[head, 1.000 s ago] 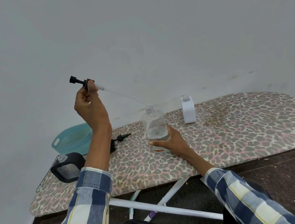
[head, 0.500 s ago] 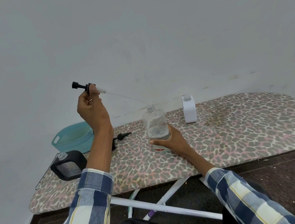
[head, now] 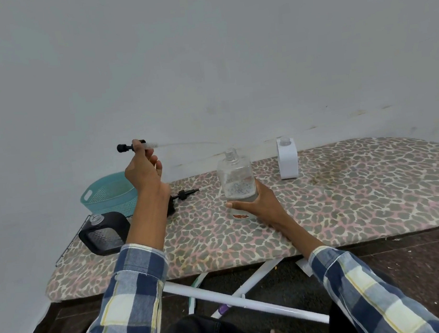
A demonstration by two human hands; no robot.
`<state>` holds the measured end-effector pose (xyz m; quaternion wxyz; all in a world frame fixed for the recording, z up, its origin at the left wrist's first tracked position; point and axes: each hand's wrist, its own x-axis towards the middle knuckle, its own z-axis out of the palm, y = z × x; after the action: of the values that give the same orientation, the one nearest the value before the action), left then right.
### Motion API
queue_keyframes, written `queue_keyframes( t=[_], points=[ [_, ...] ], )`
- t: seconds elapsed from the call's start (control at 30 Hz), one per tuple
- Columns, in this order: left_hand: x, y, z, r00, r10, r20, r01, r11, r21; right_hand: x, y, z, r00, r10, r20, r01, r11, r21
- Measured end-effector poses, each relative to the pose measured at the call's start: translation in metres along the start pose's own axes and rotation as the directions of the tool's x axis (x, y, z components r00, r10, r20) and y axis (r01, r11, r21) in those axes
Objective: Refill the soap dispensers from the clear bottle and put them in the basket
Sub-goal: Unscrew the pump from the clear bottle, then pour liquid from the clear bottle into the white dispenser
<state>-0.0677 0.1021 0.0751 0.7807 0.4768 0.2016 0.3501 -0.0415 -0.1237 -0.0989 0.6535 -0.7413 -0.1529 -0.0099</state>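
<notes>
On the near edge of the leopard-print ironing board [head: 354,205], the right hand [head: 260,202] wraps its grip round the lower body of the clear bottle [head: 237,183], fingers curled about it, bottle upright and standing on the board; neck open, cap off; liquid sits low with bubbles above it. Left hand [head: 143,172] is raised well above the board, grip pinching the black pump head [head: 131,147] between thumb and fingertips; the thin dip tube [head: 191,143] trails out sideways toward the bottle, its tip clear of the neck.

Risks, judged: tube is likely wet, so drips could fall on the fabric cover; pump held by a light pinch could slip or swing; padded fabric gives a soft footing, so the bottle could tip if the right hand lets go carelessly, spilling through the open neck.

Further left, the black dispenser [head: 104,233] lies near the board's end beside the wire rest, mouth open; a second black pump [head: 184,194] lies loose on the board behind the left forearm, easily knocked by that arm on its way down. Beyond, the white dispenser [head: 287,158] stands uncapped by the wall, well apart from the bottle; pouring into such narrow necks invites overflow. Teal basket [head: 109,192] sits at the far left end against the wall; whether it is fully supported I cannot tell.
</notes>
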Motion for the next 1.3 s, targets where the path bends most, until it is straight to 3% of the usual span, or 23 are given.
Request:
queue_keyframes(
  t=[0.23,0.43,0.63,0.73,0.9,0.97,1.1,1.2,1.3],
  points=[
    [0.013,-0.035,-0.036,0.957,-0.289,0.003,0.289,0.956,0.045,0.0,0.001,0.001,1.0,-0.006,-0.004,0.006,1.0,-0.012],
    [0.023,-0.077,-0.056,0.914,-0.405,-0.004,0.373,0.837,0.4,0.0,-0.001,0.0,1.0,-0.016,0.0,0.016,1.0,-0.001],
    [0.034,-0.109,-0.063,0.959,-0.284,-0.005,0.195,0.647,0.737,0.0,0.0,0.001,1.0,-0.006,0.0,0.006,1.0,0.02],
    [0.032,-0.114,-0.061,0.971,-0.231,0.055,0.066,0.485,0.872,-0.002,-0.004,0.003,1.0,0.0,0.002,0.0,1.0,0.025],
    [0.022,-0.119,-0.058,0.977,-0.175,0.12,-0.073,0.254,0.964,-0.001,-0.004,0.003,1.0,0.001,-0.002,-0.001,0.999,0.032],
    [0.022,-0.124,-0.06,0.98,-0.157,0.119,-0.084,0.216,0.973,0.0,-0.001,0.003,1.0,-0.002,0.0,0.002,0.999,0.037],
    [0.006,-0.128,-0.063,0.992,-0.085,0.097,-0.072,0.266,0.961,0.001,0.0,0.002,1.0,-0.013,0.002,0.013,1.0,0.028],
    [-0.021,-0.124,-0.057,0.973,0.066,0.22,-0.227,0.426,0.876,0.0,0.0,0.002,1.0,-0.023,0.008,0.023,0.999,0.023],
    [-0.045,-0.12,-0.047,0.912,0.15,0.381,-0.394,0.575,0.717,-0.001,-0.002,0.004,0.999,-0.031,0.007,0.031,0.999,0.016]
  ],
)
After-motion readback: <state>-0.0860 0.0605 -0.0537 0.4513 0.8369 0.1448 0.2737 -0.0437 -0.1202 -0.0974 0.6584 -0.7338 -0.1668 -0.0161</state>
